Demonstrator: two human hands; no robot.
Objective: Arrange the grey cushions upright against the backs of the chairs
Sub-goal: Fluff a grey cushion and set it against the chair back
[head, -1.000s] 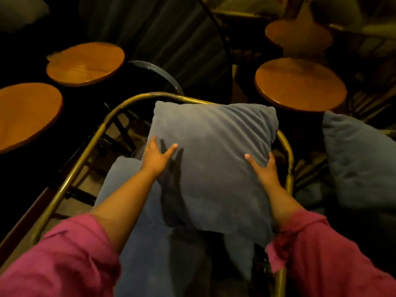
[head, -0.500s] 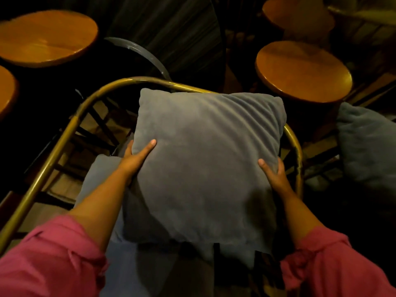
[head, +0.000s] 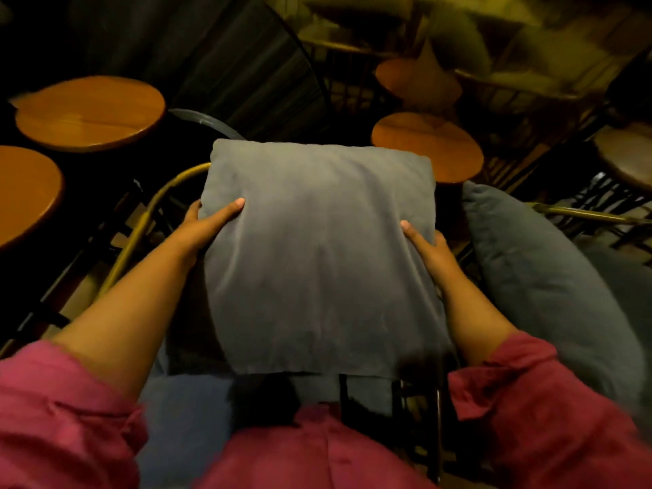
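Here the grey cushion is held between both hands, lifted in front of the person and above the chair's curved brass back rail, which shows only at its left side. The left hand grips the cushion's left edge, thumb laid on the front face; the right hand clamps the right edge the same way. Neither hand is nearer: they sit at about equal height, one on each side. The cushion is roughly square, its face tilted toward the camera, top edge away from the person and bottom edge toward the body. The coming move, I judge, turns on this: the rail lies beyond and below the cushion, so it must go forward and down to stand against the back.

By count: two grey cushions are clearly seen, the held one and a second cushion leaning on the neighbouring chair to the right. A blue-grey pad under the arms may be a third, though it is dim. Four round wooden benches surround the chairs.
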